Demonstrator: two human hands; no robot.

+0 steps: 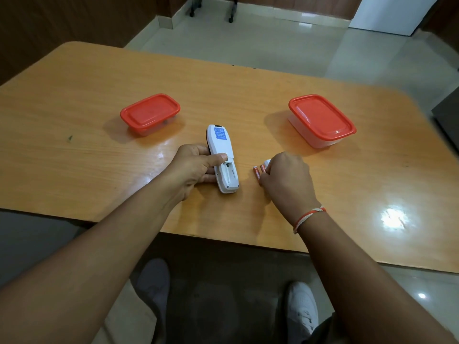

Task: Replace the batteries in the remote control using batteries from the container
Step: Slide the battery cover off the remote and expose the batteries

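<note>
A white remote control point(221, 147) lies face down on the wooden table point(74, 115), its battery compartment uncovered and looking empty. My left hand point(196, 167) grips the remote's lower half, thumb across its back. Two small orange batteries point(258, 171) lie on the table just right of the remote. My right hand point(285, 177) rests over them with curled fingers touching the batteries. A small white piece point(267, 162), probably the battery cover, peeks out at its fingertips. Two clear containers with red lids stand behind: a smaller one point(150, 112) at the left, a larger one point(321, 119) at the right, both closed.
The table's near edge point(223, 238) runs just under my forearms. My legs and white shoes point(301, 309) show below it on a tiled floor. Chair casters point(231, 19) stand beyond the far edge. A bright light glare point(393, 217) marks the table at the right.
</note>
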